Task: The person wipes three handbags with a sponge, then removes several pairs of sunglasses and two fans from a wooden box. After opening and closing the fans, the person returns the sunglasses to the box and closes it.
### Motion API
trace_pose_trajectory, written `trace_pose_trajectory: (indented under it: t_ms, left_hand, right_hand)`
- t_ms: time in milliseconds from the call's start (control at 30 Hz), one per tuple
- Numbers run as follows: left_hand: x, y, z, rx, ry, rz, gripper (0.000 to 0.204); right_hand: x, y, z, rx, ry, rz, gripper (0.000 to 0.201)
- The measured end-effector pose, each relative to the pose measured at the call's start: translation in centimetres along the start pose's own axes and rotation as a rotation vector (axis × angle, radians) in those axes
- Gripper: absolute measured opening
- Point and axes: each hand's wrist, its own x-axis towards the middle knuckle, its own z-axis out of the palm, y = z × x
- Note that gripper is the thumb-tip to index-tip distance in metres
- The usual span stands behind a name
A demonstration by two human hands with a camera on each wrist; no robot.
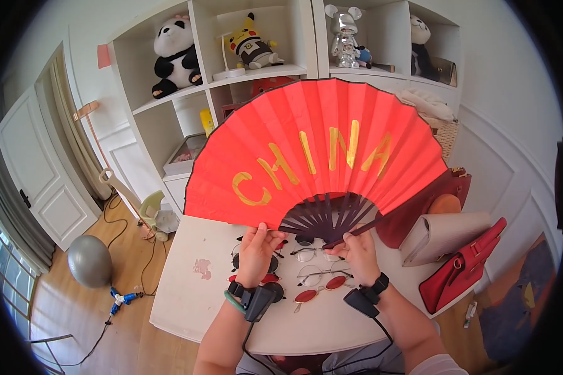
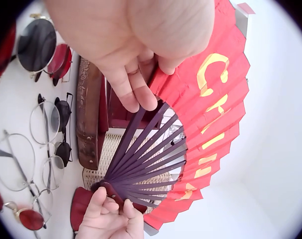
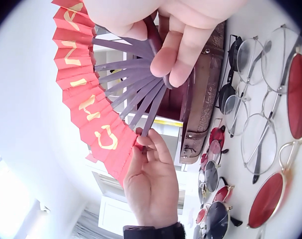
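A red folding fan (image 1: 319,144) with gold letters reading CHINA is spread wide above the white table, its dark ribs (image 1: 322,219) meeting at the bottom. The left hand (image 1: 258,253) pinches the fan's left edge near the inner end of the red sheet. At the rib base and right outer rib, the right hand (image 1: 358,253) grips with thumb and fingers. In the left wrist view, the left hand (image 2: 136,45) is at the edge rib and the right hand (image 2: 111,216) at the pivot. The right wrist view shows the right hand (image 3: 178,35) around the dark guard.
Several glasses (image 1: 316,275) lie on the white table (image 1: 187,300) below the hands. Handbags (image 1: 444,237) stand at the table's right side. Behind, a white shelf (image 1: 131,94) holds a panda toy (image 1: 176,56) and other figures. A grey ball (image 1: 89,261) is on the floor at left.
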Motion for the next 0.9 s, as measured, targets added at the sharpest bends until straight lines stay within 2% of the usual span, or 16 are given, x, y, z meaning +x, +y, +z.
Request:
trace_pose_trajectory:
  t_ms: [67, 133, 167, 233, 367, 400, 467, 533, 600, 633, 700, 767, 833, 900]
  left_hand:
    - [-0.1, 0.1, 0.0, 0.015, -0.005, 0.006, 0.024]
    - [-0.1, 0.2, 0.2, 0.095, 0.044, 0.015, 0.027]
    - [-0.2, 0.3, 0.2, 0.097, 0.047, 0.017, 0.027]
    - [-0.3, 0.5, 0.4, 0.151, -0.002, 0.004, 0.031]
    - [-0.7, 1.1, 1.5, 0.205, 0.016, -0.016, 0.034]
    - [-0.8, 1.1, 1.7, 0.212, -0.006, -0.028, 0.034]
    - [-1.0, 1.3, 1.8, 0.218, -0.026, -0.039, 0.035]
    - [-1.1, 1.3, 1.8, 0.168, -0.146, -0.081, 0.036]
    - [-1.2, 1.4, 2.0, 0.140, -0.182, -0.122, 0.037]
    - [-1.2, 1.4, 2.1, 0.111, -0.218, -0.163, 0.038]
    - [-1.3, 1.2, 2.1, 0.135, -0.200, -0.172, 0.039]
    - [-1.4, 1.0, 2.2, 0.160, -0.181, -0.182, 0.040]
    - [-1.6, 1.0, 2.5, 0.174, -0.161, -0.132, 0.040]
    - [-1.7, 1.3, 2.8, 0.260, -0.141, -0.148, 0.039]
  right_hand:
    - [0.0, 0.1, -0.2, -0.020, -0.032, 0.004, 0.013]
    - [-0.3, 0.1, -0.1, -0.198, -0.145, 0.010, 0.013]
    - [-0.4, 0.5, -0.2, -0.197, -0.149, 0.012, 0.013]
    - [-0.7, 0.8, -0.1, -0.309, -0.317, 0.107, 0.014]
    - [-1.2, 1.0, 0.5, -0.419, -0.444, 0.161, 0.023]
    - [-1.3, 0.9, 0.4, -0.442, -0.496, 0.194, 0.033]
    - [-1.4, -0.2, 1.1, -0.461, -0.547, 0.217, 0.039]
    - [-1.5, -0.7, 1.4, -0.478, -0.596, 0.240, 0.044]
    - [-1.5, -0.7, 1.2, -0.461, -0.713, 0.384, 0.055]
    - [-1.7, -0.8, 1.4, -0.460, -0.712, 0.385, 0.055]
    - [-2.1, -0.9, 2.0, -0.448, -0.784, 0.437, 0.057]
    - [-2.3, -0.8, 2.1, -0.431, -0.779, 0.454, 0.058]
    - [-2.3, -0.8, 1.9, -0.428, -0.773, 0.436, 0.046]
    - [-2.3, -0.1, 1.6, -0.412, -0.766, 0.407, 0.049]
